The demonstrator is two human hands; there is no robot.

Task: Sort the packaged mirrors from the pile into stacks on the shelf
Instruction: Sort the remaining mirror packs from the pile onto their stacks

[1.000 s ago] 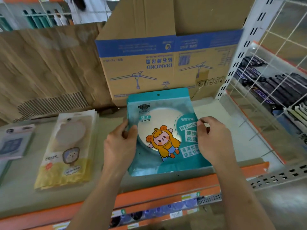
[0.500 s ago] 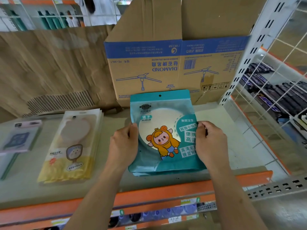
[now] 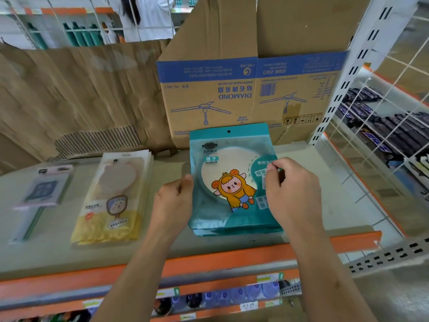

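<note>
Bright, even light, faint shadows, slight motion blur (strongest at left), wide-angle bending at edges.

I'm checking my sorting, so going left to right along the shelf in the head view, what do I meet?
Pink-topped mirror pack → yellow mirror stack → left hand → teal mirror stack → right hand → white upright post.

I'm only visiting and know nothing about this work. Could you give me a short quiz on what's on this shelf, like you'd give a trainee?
1. True or false: the yellow packets lie to the right of the teal packets.
2. What stands behind the teal packets? A: a cardboard box; B: a bucket; C: a basket.
3. Fill in: the English word printed on the front of the teal packets is ___.
Key: 1 false; 2 A; 3 MIRROR.
</note>
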